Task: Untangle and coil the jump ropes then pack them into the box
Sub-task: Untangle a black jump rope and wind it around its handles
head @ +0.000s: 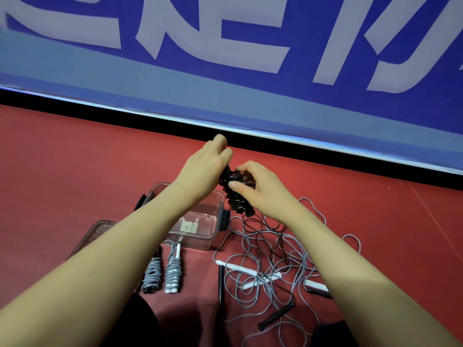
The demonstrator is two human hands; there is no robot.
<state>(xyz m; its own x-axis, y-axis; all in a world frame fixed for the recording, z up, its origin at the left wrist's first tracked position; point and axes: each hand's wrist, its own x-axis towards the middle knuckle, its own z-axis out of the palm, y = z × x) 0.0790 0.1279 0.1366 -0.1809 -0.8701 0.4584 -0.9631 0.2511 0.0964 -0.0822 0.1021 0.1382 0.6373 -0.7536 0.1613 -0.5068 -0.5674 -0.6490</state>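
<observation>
Black jump rope (236, 196) held up in the air above the red floor (75, 159), over the right end of the clear box (200, 236); its cord is wound in tight turns around what look like its paired handles, making one stubby bundle; long axis runs steeply, top end tilted away and left toward the left hand, bottom end pointing down and slightly right toward the tangle. Left hand (205, 164) grips the upper end, fingers curled over it, probably to steady the bundle as a core for winding; right hand (253, 184) pinches the wrap at mid-height between thumb and fingers, likely laying on or tucking the last turn; whether the free end is already locked I cannot tell, as the fingers cover it.

Box sits open just below the hands, nothing coiled inside it yet as far as shows; its lid (97, 234) lies flat beside it at left, out of the way. Two grey coiled ropes (162, 271) lie side by side near the box's front wall, long axes roughly parallel, pointing at the box, staged for packing. Right of them, the tangle of grey and black cords (270, 266) sprawls loose with several handles, black and white, lying through it; work remains there.
</observation>
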